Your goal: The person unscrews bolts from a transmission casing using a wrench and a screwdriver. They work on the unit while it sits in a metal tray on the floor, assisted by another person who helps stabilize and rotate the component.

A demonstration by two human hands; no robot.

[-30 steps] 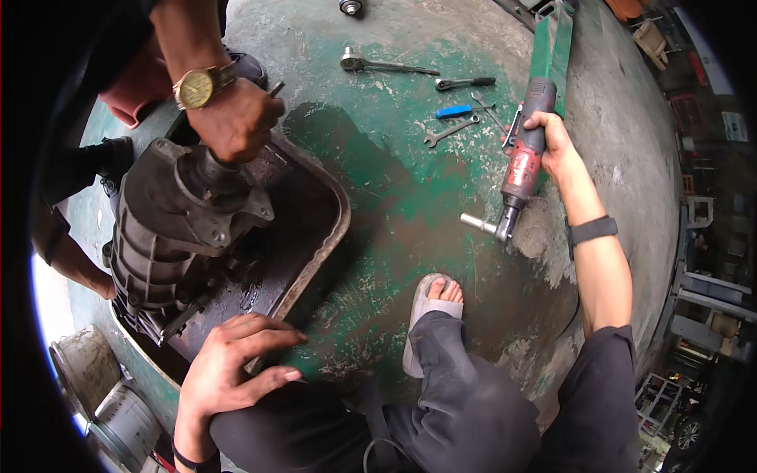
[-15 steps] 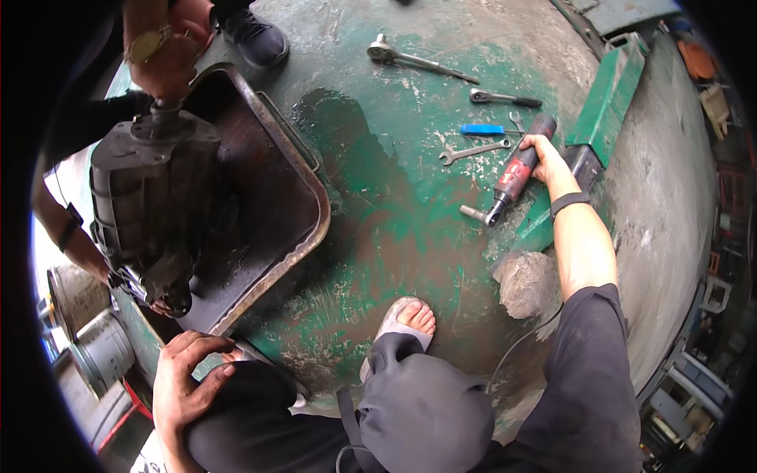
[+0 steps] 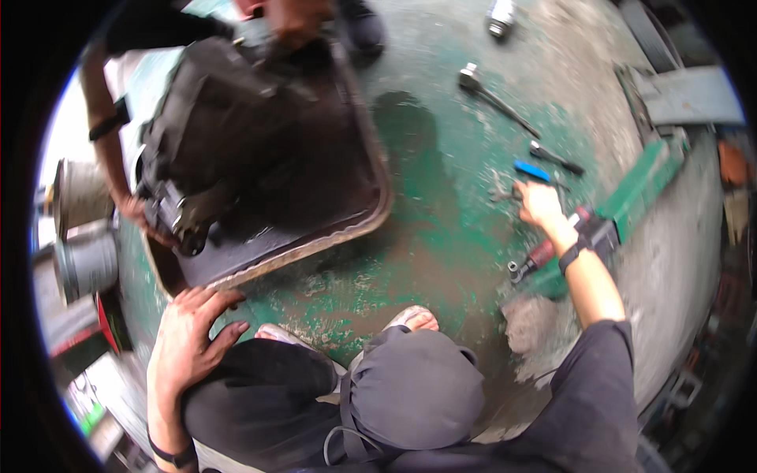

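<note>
My left hand (image 3: 189,337) rests on my left knee, holding nothing, its fingers bent and apart. My right hand (image 3: 541,206) reaches down to the wrenches (image 3: 500,189) on the floor; its fingertips are smeared by motion, and I cannot tell whether they grip one. A blue-handled tool (image 3: 532,170) lies just beyond these fingers. Partly under my right forearm is the red and black power ratchet (image 3: 542,254), beside the green beam. At the left, another person's hands are on a dark metal gear housing (image 3: 209,118), tilted over a large pan (image 3: 377,177).
Farther off lie a ratchet handle (image 3: 557,158), a long-handled socket wrench (image 3: 498,101) and a silver cylindrical part (image 3: 501,17). A green metal beam (image 3: 648,189) slants along the right. Buckets (image 3: 85,266) stand at the far left. A greyish lump (image 3: 530,323) sits near my right forearm.
My right hand has let go of the power ratchet, leaving it by the beam, and moved to the wrenches. The other person has tilted the housing over the pan. My view has shifted.
</note>
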